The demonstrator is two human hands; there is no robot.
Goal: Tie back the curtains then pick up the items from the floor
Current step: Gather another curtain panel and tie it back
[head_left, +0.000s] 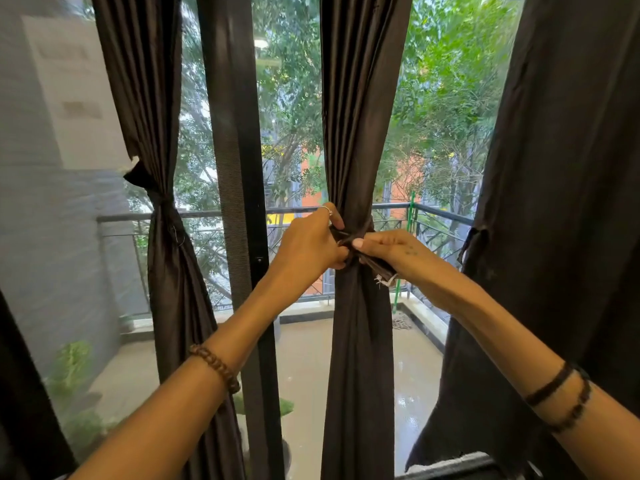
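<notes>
Outside, a wet balcony floor and leafy trees are showing through the tall window, with a dark frame post standing upright between the panes. A metal railing is running along the far side of the balcony. On the right edge, a wide dark curtain is hanging loose, only lightly gathered at a tie partway down. On the left, the left curtain is hanging already cinched at its waist by a dark tie. In the middle, the middle curtain is hanging bunched into a narrow waist, and both hands are working there. The tie-back strip, dark cloth with a frayed pale end, is wrapping that waist. The left hand is sitting against the left side of the bunch, its fingers curling in and pinching the strip at the knot. The right hand is touching the right side, its thumb and fingers gripping the strip's loose end, which is trailing down under the wrist. A beaded bracelet is circling the left forearm, dark bands the right, and a thin ring is sitting on a left finger.
</notes>
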